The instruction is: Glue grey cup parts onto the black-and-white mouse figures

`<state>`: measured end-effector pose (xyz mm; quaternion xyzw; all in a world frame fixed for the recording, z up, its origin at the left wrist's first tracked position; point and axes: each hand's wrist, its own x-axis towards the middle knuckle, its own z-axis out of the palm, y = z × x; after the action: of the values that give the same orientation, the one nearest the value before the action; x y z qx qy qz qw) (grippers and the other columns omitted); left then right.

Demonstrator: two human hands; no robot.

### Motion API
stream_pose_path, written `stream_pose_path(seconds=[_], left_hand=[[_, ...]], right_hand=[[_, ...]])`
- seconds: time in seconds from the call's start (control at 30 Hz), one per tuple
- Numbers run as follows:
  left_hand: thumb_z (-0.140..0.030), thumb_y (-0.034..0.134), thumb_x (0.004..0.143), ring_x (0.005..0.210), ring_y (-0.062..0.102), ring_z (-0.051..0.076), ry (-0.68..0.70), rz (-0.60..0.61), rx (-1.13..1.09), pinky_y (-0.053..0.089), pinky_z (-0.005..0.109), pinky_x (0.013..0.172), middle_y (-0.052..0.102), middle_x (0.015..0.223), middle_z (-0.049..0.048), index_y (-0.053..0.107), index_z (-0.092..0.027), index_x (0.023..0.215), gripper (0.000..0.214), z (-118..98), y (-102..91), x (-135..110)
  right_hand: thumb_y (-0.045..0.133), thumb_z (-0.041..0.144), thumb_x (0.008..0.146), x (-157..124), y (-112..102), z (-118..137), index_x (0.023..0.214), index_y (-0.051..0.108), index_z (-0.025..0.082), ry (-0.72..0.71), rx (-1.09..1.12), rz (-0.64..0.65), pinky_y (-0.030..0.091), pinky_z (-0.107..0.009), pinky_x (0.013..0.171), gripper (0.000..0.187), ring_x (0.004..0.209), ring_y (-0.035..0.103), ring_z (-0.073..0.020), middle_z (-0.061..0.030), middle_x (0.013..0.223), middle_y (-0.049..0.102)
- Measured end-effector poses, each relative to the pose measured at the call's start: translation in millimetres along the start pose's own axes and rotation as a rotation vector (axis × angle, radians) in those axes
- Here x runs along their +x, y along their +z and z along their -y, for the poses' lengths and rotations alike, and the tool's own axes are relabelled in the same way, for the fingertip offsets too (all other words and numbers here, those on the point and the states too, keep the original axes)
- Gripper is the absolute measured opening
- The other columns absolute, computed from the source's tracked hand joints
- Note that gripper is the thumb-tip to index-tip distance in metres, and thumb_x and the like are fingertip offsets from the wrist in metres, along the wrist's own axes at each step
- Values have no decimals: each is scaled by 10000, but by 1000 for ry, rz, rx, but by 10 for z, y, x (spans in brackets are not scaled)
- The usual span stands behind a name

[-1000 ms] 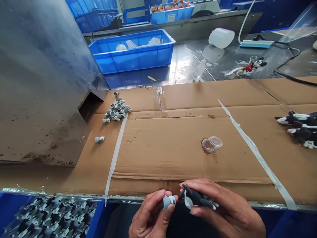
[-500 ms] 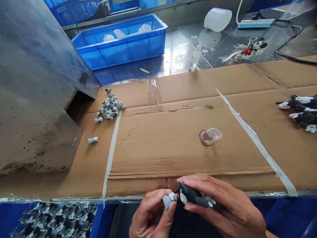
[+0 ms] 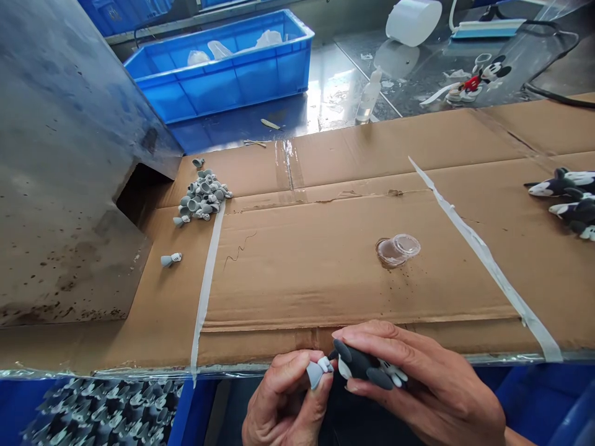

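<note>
Between the thumb and fingers of my left hand [image 3: 289, 399] is a small grey cup-shaped piece with a white glove-like hand [image 3: 315, 373]. My right hand [image 3: 425, 378] grips a black-and-white mouse figure part [image 3: 367, 367], with its dark ears and a white glove showing. A thin black arm on that figure points at the white end of the grey piece; the two meet or almost meet, and I cannot tell if they touch. Both hands are close together over the table's front edge.
A pile of grey pieces [image 3: 203, 197] and a single grey piece [image 3: 171, 259] lie left. A small clear dish [image 3: 398, 249] stands mid-cardboard [image 3: 297, 279]. Black-and-white figures [image 3: 569, 195] lie right, a bottle [image 3: 369, 96] and blue crate [image 3: 232, 80] behind. A metal housing [image 3: 69, 186] rises left.
The view has shifted slightly, so the table things sit a little higher in the picture. Both hands keep their hold, and the two parts stay almost in the same place against each other.
</note>
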<state>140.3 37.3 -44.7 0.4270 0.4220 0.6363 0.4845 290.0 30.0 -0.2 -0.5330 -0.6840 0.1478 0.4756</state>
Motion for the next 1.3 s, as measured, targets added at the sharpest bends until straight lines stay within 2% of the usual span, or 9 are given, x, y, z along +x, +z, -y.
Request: stream_pose_path(seconds=[0.33,0.6,0.83,1.0,1.3], left_hand=[[-238,892,798,793,745,114,27,5,38,623,147,738,807,901,-33,805,-238,989,210,5,-13,14],[-251,882,814,814,748,104,56,24,94,604,143,790,810,905,-54,802,-249,987,190,34,-40,19],[-256,894,799,754,752,125,99,21,136,609,178,724,818,877,-39,814,-257,965,184,71,-73,27],[-255,886,809,758,752,129,113,43,130,604,186,715,819,876,-36,815,-266,989,194,81,-94,31],[-247,869,825,768,755,136,128,67,133,600,194,726,816,877,-18,804,-258,1003,190,123,-124,21]], right_hand=[[640,339,1025,36,25,3,1147,713,224,5,27,0,643,-159,784,183,818,789,-145,-51,944,811],[645,297,1025,26,-18,-8,1173,703,206,-2,45,33,623,-134,819,183,854,786,-130,-49,961,811],[662,209,1009,2,-23,-30,1246,688,228,8,89,55,653,-193,782,239,860,793,-167,-61,988,809],[650,156,1005,7,-26,-43,1240,694,203,0,140,66,652,-197,793,244,884,792,-168,-72,989,809],[656,169,1003,-7,-4,-41,1253,696,227,3,122,72,661,-212,778,260,872,797,-181,-69,998,812]])
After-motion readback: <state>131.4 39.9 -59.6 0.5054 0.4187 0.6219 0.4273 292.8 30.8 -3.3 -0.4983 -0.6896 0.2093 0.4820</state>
